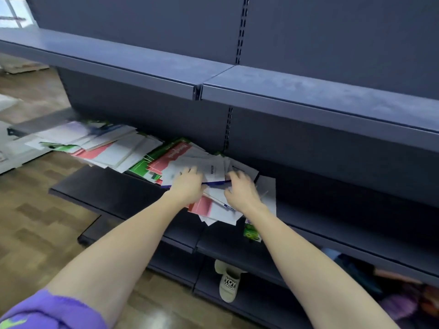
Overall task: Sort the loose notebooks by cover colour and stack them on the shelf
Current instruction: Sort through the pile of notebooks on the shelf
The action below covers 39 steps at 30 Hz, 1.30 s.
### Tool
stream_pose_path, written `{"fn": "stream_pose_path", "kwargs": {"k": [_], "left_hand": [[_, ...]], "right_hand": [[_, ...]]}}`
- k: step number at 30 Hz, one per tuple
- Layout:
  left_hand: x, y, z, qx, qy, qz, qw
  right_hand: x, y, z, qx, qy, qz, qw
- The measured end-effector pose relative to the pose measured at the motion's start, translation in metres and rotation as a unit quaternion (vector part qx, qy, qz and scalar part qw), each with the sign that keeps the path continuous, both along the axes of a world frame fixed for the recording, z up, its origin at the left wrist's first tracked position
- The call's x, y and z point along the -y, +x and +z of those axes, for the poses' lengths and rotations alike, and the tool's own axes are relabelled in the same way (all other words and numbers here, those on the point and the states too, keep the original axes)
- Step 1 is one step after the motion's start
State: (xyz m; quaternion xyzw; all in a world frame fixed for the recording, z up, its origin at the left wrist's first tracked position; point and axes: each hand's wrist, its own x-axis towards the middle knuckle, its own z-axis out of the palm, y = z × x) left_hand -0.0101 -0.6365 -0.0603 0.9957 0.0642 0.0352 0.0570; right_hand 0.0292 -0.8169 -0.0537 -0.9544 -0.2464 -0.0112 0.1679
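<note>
Left hand [187, 186] flat on loose notebooks [209, 172], right hand [240, 188] fingers curled over them (grip unclear), dark shelf [107, 193]

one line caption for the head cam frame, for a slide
Both hands, left and right, reach into loose notebooks on a dark shelf.

Loose notebooks [133, 150] spread in a heap along the dark shelf [114, 186] at mid frame, left hand [187, 186] laid on white covers, right hand [240, 188] beside it with fingers curled over the pile, pale slipper [229, 283] seen below, purple sleeve [47, 312] at lower left.
</note>
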Motion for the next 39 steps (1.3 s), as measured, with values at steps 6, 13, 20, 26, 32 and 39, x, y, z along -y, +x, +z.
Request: {"fn": "stream_pose_path", "kwargs": {"k": [6, 13, 20, 26, 32, 39], "left_hand": [[-0.014, 0.003, 0.001, 0.009, -0.025, 0.015, 1.0], [-0.027, 0.007, -0.009, -0.024, -0.055, 0.001, 0.998], [-0.021, 0.003, 0.005, -0.043, 0.019, -0.034, 0.998], [-0.03, 0.001, -0.003, -0.034, 0.066, -0.095, 0.993], [-0.031, -0.012, 0.001, -0.047, 0.062, -0.063, 0.995], [-0.024, -0.017, 0.021, -0.058, 0.065, -0.058, 0.995]], "right_hand": [[-0.034, -0.001, 0.005, 0.023, -0.06, -0.002, 0.998], [-0.056, 0.0, -0.002, 0.058, -0.153, 0.002, 0.987], [-0.066, -0.003, -0.005, 0.097, -0.19, -0.012, 0.977], [-0.063, -0.013, -0.01, 0.112, -0.147, -0.032, 0.982], [-0.062, -0.018, -0.008, 0.109, -0.139, -0.027, 0.984], [-0.05, -0.021, 0.01, 0.092, -0.134, -0.022, 0.987]]}}
